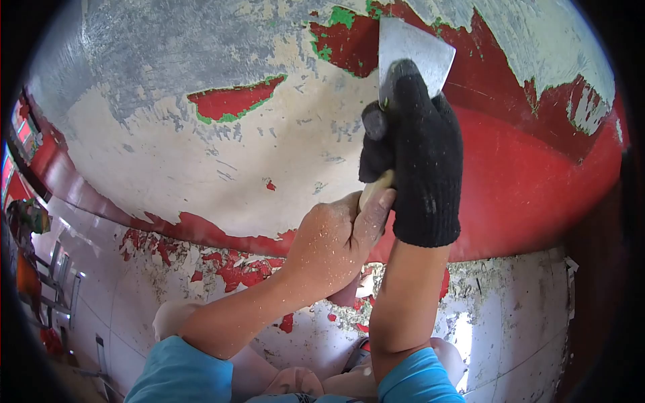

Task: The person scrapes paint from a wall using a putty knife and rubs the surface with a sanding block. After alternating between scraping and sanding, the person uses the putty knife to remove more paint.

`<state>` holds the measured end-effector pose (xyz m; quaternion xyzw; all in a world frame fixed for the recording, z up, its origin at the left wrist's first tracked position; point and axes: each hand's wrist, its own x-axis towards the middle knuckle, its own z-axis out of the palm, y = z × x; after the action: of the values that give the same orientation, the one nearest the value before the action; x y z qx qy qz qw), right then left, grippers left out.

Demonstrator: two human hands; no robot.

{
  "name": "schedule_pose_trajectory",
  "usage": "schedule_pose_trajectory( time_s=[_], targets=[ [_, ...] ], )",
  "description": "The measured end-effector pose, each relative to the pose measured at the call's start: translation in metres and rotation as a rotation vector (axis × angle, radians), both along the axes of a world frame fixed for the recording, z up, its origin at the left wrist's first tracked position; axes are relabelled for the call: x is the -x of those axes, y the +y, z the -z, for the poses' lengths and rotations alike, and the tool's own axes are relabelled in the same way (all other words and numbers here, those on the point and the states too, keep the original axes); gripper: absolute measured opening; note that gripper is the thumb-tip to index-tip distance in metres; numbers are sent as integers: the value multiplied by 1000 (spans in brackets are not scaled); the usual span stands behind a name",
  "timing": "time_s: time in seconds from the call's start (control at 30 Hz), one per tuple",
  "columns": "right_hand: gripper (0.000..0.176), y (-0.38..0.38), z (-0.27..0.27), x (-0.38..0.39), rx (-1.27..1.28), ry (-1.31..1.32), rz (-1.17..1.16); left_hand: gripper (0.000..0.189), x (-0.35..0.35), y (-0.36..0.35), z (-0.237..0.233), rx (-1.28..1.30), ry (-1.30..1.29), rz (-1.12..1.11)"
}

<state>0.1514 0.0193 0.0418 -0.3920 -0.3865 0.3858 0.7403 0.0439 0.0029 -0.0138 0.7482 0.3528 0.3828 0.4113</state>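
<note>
The single head-worn camera faces a peeling wall [222, 168] at close range, tilted down toward the floor [510, 316].

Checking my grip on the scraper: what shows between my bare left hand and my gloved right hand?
Head view: a short stretch of the scraper's pale handle shows between the left hand and the gloved right hand.

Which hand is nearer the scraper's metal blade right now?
Right. The gloved right hand grips just under the blade, a finger on it; the bare left hand holds the handle lower down.
</note>
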Motion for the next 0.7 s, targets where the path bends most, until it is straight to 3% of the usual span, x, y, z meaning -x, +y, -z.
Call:
schedule_pose_trajectory(
  time_s=[0.1,0.17,0.23,0.27,0.7],
  targets=[
    [35,-11,10,2,187,28,-5,48,4,-11,12,-32,143,0],
    [36,-8,8,5,145,146,34,48,4,-6,13,-23,123,-9],
    [36,-1,2,0,0,25,-25,48,3,5,2,-184,98,-14],
    [37,0,-5,0,-6,4,29,48,1,6,-8,-117,60,-31],
    [35,-12,9,-2,84,-30,4,47,-3,-10,15,-60,22,-4]
  ],
)
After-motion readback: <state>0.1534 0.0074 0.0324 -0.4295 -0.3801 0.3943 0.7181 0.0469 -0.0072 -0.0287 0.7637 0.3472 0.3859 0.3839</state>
